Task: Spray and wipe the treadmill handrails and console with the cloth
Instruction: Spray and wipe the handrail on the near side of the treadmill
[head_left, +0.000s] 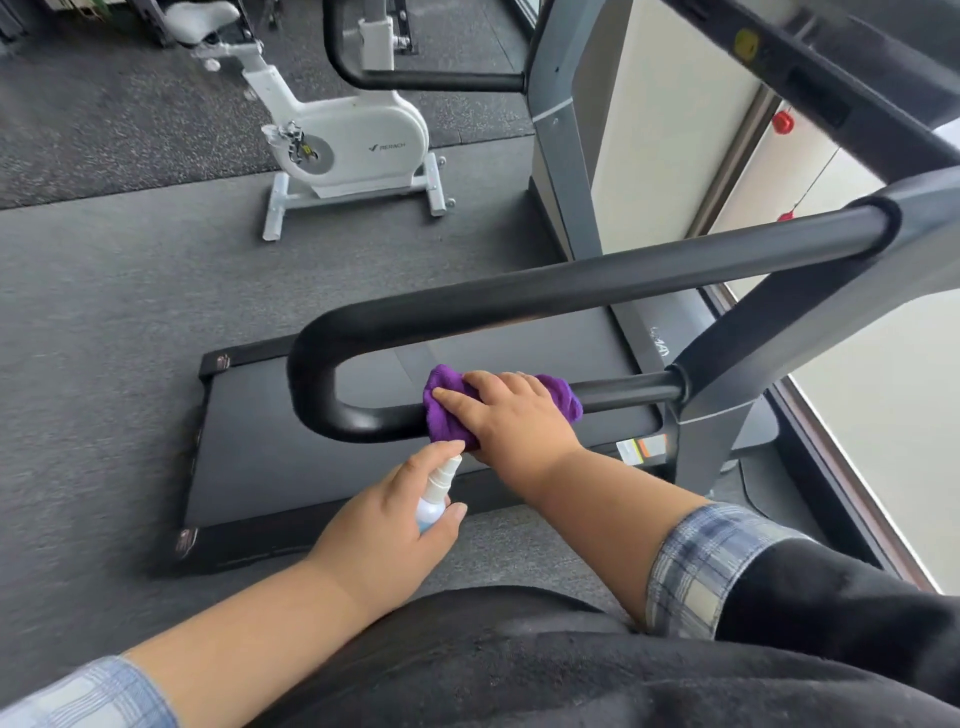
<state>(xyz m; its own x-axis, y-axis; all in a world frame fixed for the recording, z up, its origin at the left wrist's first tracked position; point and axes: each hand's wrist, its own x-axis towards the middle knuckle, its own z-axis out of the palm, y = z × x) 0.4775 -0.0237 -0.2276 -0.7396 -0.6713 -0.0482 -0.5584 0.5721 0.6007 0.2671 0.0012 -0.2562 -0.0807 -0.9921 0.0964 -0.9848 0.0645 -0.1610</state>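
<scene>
We were partway through. Our right hand (511, 415) pressed the purple cloth (563, 397) against the lower bar of the treadmill's near handrail (571, 280), fingers curled over cloth & bar. Our left hand (384, 525) gripped a small spray bottle (436, 501), nozzle aimed at the cloth, forefinger on top. Judging by this, wiping was underway on 1 rail; the far handrail (431, 80) and the console (810, 67), above at right, were prob. still left to do.

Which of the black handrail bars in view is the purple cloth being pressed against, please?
The lower bar of the near U-shaped handrail: the right hand wraps the purple cloth around it. The upper bar and the far handrail are untouched.
</scene>
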